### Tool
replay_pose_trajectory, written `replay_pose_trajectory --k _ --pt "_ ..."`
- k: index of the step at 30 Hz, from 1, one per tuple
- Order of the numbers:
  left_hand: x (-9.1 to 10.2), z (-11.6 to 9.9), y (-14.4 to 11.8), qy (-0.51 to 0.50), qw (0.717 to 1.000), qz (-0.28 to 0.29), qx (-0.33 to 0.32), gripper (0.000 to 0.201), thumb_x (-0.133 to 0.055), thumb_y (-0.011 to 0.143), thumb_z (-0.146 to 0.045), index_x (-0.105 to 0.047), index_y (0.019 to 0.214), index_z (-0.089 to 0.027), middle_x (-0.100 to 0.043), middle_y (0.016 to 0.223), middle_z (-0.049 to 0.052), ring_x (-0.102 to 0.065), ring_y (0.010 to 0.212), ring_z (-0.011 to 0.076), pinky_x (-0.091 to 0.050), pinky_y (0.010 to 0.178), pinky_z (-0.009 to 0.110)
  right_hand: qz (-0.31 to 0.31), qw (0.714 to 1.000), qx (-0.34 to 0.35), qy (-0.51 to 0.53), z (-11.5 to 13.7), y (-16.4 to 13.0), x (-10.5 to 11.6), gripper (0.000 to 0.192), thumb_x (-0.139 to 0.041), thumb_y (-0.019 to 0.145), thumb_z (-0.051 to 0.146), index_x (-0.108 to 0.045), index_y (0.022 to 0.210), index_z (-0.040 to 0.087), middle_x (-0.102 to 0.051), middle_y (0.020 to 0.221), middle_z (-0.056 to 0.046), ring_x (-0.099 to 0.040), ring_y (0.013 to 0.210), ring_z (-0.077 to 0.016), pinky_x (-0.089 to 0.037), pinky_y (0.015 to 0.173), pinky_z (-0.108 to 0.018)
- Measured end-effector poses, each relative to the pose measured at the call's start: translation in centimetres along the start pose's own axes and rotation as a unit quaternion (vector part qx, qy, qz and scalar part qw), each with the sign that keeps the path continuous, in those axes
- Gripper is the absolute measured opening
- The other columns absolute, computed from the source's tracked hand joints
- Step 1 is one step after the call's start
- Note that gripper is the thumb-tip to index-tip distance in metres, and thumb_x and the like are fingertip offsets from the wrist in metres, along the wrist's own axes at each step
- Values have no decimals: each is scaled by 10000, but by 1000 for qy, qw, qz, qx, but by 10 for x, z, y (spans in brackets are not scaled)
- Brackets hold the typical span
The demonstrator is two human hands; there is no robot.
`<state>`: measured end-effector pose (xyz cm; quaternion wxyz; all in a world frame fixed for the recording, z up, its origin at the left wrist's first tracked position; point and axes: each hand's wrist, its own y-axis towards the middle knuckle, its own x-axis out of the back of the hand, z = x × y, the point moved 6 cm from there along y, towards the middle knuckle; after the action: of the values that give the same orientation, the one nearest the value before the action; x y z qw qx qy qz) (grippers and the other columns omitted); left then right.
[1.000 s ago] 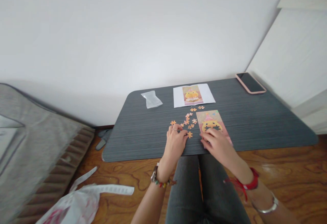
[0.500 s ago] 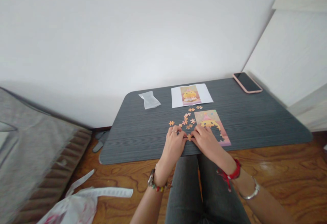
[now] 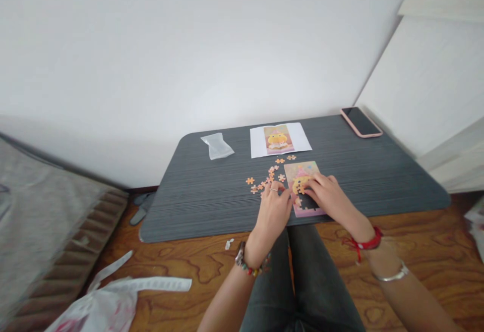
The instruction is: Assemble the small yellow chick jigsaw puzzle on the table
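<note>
Right now the puzzle point(image 3: 302, 190), a part-built yellow-chick picture with a dark unfilled gap, lies under the right hand point(image 3: 327, 196), whose fingers are spread flat on it, wrist bent inward. Left hand point(image 3: 275, 208) rests just beside its left edge, fingers curled down; can't tell if it pinches anything. Loose pieces point(image 3: 270, 175) are scattered just beyond the left fingertips on the table point(image 3: 204, 201). Reference sheet point(image 3: 280, 139), clear bag point(image 3: 216, 146) and phone point(image 3: 360, 121) sit farther out.

No legible txt, labels or nos. anywhere; sheet print shows pic only.
</note>
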<state>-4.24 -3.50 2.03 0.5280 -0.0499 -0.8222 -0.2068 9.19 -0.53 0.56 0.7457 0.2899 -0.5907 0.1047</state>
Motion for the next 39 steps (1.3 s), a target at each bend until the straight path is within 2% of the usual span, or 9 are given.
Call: replay_pose_trajectory --k 5,10,28,33,36,39 --pt "-6 -3 9 23 1000 18 7 226 -516 848 -196 -603 1056 -206 -509 932 65 -481 946 225 -429 900 428 17 1000 9 -11 3 3 1 167 -465 898 220 -622 887 165 -616 945 -91 -556 880 -209 -311 703 -320" --pt "-9 -4 9 25 999 19 9 203 -522 847 -213 -618 1026 -226 -500 941 65 -468 948 224 -443 858 388 14 1000 15 -22 4 3 0 160 -465 894 203 -619 872 166 -621 980 -101 -553 900 -213 -305 700 -320" --pt "-12 -11 10 81 995 58 -5 220 -474 866 -241 -582 1058 -245 -499 1022 97 -452 953 260 -454 777 397 3 998 33 -52 14 -6 3 211 -433 907 179 -644 900 168 -609 820 -70 -533 812 -200 -294 710 -319" --pt "-15 -15 7 115 992 52 -6 255 -482 861 -228 -559 1104 -222 -510 1017 105 -460 964 272 -462 759 392 33 994 33 -94 22 -5 7 198 -458 878 123 -641 949 152 -616 846 -85 -535 820 -210 -299 706 -323" --pt "-15 -17 8 119 992 49 1 252 -500 853 -219 -565 1097 -215 -513 1020 106 -463 981 273 -464 766 390 57 992 36 -107 27 1 7 184 -469 861 95 -645 891 138 -624 836 -89 -549 819 -212 -312 729 -330" --pt "-15 -17 10 115 992 54 3 222 -478 869 -220 -582 1065 -225 -517 1025 95 -474 974 257 -462 781 382 51 995 26 -86 26 3 7 190 -462 865 97 -647 857 144 -630 825 -79 -563 821 -205 -333 737 -323"
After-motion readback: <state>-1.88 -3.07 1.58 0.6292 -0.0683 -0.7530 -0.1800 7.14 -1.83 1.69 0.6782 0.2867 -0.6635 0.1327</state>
